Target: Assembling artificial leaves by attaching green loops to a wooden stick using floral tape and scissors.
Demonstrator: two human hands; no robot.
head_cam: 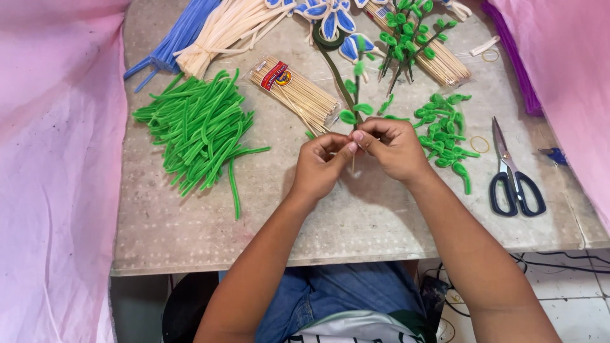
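Note:
My left hand [321,164] and my right hand [393,147] meet at the middle of the table, both pinching a thin stick stem with small green pipe-cleaner leaves [354,95] that rises away from me. The fingertips of both hands touch at the stem's lower part. A pile of green pipe cleaners [200,130] lies to the left. Shaped green leaf loops [445,130] lie just right of my right hand.
A packet of wooden skewers [293,92] lies behind my hands. Black-handled scissors [511,171] lie at the right. Finished leafy stems [410,35], a blue-and-white pipe-cleaner flower [330,19], blue [175,38] and cream pipe-cleaner bundles [222,28] sit at the back. Pink cloth [57,159] flanks the table [356,222].

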